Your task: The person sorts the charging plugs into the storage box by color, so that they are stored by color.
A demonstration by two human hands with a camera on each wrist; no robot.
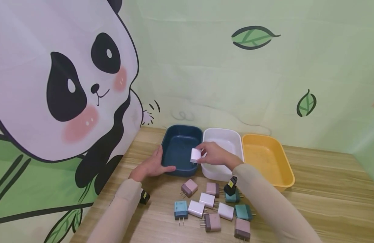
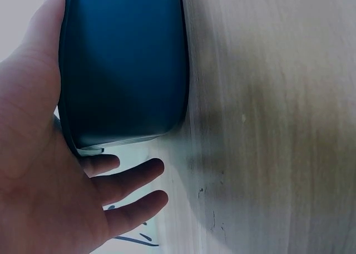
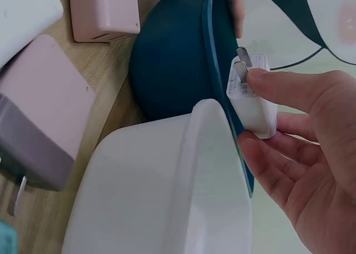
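Observation:
My right hand (image 1: 215,154) pinches a white charger plug (image 1: 195,155) between thumb and fingers, over the line where the dark blue bin (image 1: 167,158) and the white bin (image 1: 209,172) meet. Seen from the right wrist, the white charger plug (image 3: 256,106) has its two metal prongs turned toward the thumb. Against the near left corner of the blue bin rests my left hand (image 1: 152,164), thumb along the front rim. In the left wrist view, several fingers (image 2: 130,181) stretch out loosely beside the bin wall. Both bins' visible floors hold nothing.
A yellow bin (image 1: 267,158) stands right of the white one. In front lie several charger plugs: pink ones (image 1: 212,222), white ones (image 1: 225,211) and teal ones (image 1: 181,209). A panda-print cloth (image 1: 187,67) hangs behind the wooden table (image 1: 326,172).

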